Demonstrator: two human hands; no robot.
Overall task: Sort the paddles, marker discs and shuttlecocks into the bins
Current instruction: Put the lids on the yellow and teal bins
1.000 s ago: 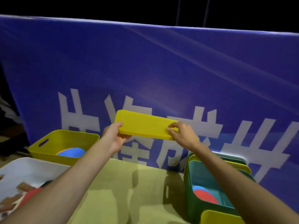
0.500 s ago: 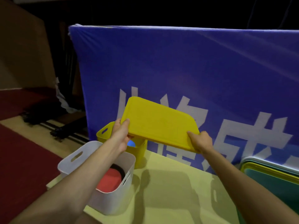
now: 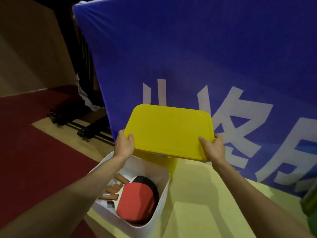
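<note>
A flat yellow lid point(image 3: 169, 131) is held in the air by both hands, tilted so its far edge rides higher than its near edge. The left hand point(image 3: 123, 146) is clamped on the lid's near left corner, thumb on top and fingers underneath. The right hand point(image 3: 212, 148) is clamped on the near right corner in the same way. The hands are well apart, one at each end of the lid's near edge.

Directly below the lid, a yellow bin point(image 3: 171, 163) is almost wholly covered; only part of its near wall shows, with a sliver of blue at its rim that is too small to identify. Whether the lid touches the bin cannot be told.

Just in front of the yellow bin stands a white bin point(image 3: 161, 203), touching or nearly touching it. Inside lie several paddles point(image 3: 135, 201), stacked, a red-faced one on top, a black-faced one beneath it, and brown wooden handles fanned out toward the left.

Both bins rest on a pale yellow table point(image 3: 202, 200). A dark green bin point(image 3: 310, 208) pokes in at the table's right edge. Behind the table hangs a blue banner point(image 3: 188, 57) bearing large white characters. To the left, dark red floor point(image 3: 34, 143) meets a tan wall point(image 3: 25, 48), with a black wheeled stand point(image 3: 72, 121) at the banner's foot.
</note>
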